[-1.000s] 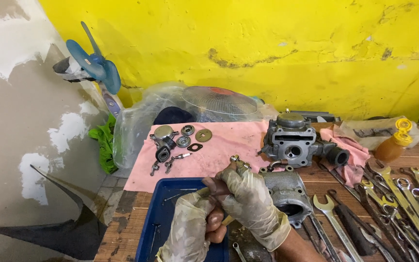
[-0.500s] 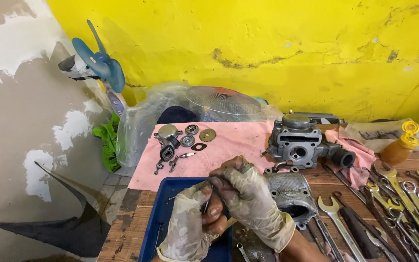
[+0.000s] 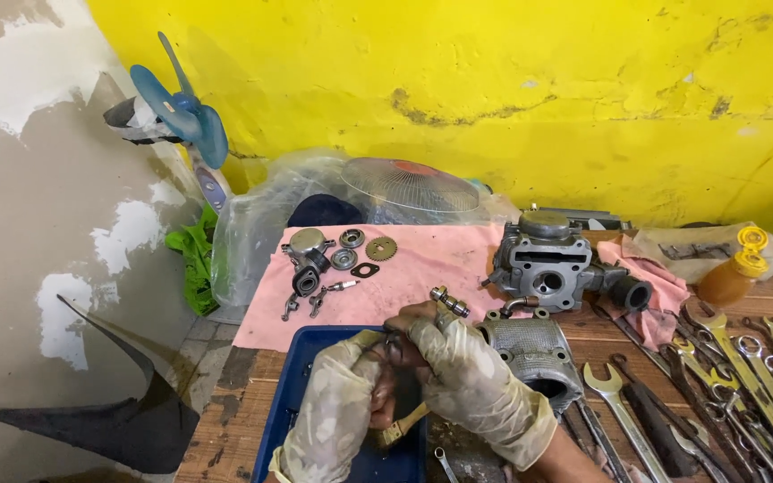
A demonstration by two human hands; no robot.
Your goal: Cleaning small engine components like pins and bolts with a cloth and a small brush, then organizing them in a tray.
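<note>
Right hand [image 3: 467, 380], in a grimy translucent glove, fingers clamped round a stepped metal shaft [image 3: 450, 301]; the shaft's long axis runs from the fist up toward the far left, its free end over the near edge of the pink cloth [image 3: 422, 268]. Left hand [image 3: 337, 407], gloved alike, curled shut on a wooden-handled brush [image 3: 402, 426], bristles low. Both hands meet above the blue plastic tray [image 3: 290, 407] at the near edge of the plank bench [image 3: 225, 420]. Ribbed cast cylinder head [image 3: 534, 353] just right.
</note>
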